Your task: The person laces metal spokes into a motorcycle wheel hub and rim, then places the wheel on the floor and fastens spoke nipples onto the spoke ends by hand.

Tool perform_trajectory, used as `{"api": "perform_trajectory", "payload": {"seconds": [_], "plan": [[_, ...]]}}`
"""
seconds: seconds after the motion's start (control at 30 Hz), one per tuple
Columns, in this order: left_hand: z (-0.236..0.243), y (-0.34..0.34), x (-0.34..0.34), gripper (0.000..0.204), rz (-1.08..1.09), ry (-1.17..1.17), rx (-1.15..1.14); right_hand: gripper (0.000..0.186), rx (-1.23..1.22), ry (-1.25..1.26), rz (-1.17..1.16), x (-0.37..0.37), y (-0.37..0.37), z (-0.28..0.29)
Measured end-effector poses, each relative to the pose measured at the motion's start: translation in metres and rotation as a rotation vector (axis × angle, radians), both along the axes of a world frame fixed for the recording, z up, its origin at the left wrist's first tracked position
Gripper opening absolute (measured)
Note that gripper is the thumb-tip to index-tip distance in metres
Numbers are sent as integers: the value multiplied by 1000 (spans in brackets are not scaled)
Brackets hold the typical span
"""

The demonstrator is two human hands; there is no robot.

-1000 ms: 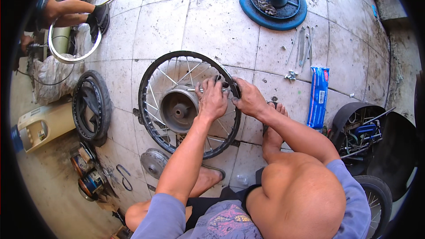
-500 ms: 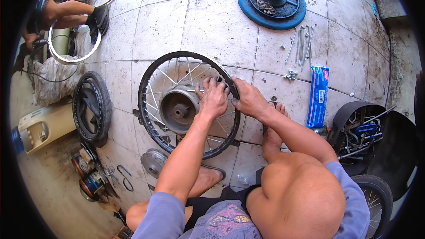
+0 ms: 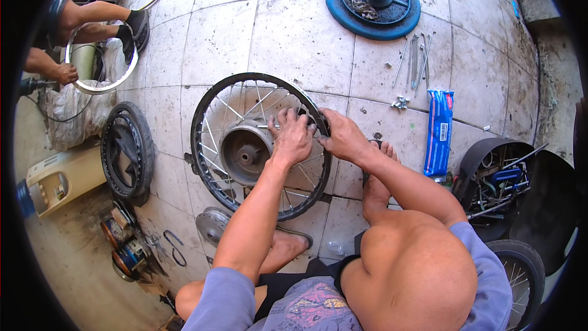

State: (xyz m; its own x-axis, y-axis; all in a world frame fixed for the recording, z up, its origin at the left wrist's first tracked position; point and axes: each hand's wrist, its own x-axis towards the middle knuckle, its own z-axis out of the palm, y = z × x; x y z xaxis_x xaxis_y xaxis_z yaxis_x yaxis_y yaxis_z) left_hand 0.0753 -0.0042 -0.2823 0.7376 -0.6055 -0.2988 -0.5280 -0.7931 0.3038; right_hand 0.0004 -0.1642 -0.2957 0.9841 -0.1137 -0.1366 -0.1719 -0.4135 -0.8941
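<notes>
A black wheel rim [image 3: 257, 76] lies on the tiled floor in front of me, with silver spokes [image 3: 229, 108] running to a grey drum hub [image 3: 246, 157]. My left hand [image 3: 291, 138] is inside the rim, right of the hub, its fingers curled over a spoke whose bright end [image 3: 263, 126] shows beside it. Just what the fingertips grip is partly hidden. My right hand [image 3: 342, 136] pinches the right side of the rim, thumb and fingers closed on it. Both hands are close together at that edge.
Loose spokes [image 3: 420, 61] and small nipples [image 3: 400, 103] lie at the upper right, near a blue packet [image 3: 438, 135] and a blue stand base [image 3: 337, 6]. A tool-filled container [image 3: 478, 156] is at right, a tyre [image 3: 110, 147] at left. Another person's hand [image 3: 66, 74] is beside a silver rim [image 3: 131, 67].
My hands stay in nearly the same places on the wheel. At the upper left, the other person's hand has come up beside the silver rim, with a dark tool now showing.
</notes>
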Motion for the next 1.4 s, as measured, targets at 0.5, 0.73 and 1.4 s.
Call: {"api": "perform_trajectory", "payload": {"seconds": [0.5, 0.73, 1.4], "plan": [[2, -4, 9, 39, 58, 129, 86, 52, 29, 30, -51, 3, 3, -1], [13, -11, 16, 42, 65, 246, 163, 41, 49, -44, -20, 5, 1, -3], [10, -13, 9, 34, 99, 145, 154, 50, 36, 171, -64, 3, 7, 8]]}}
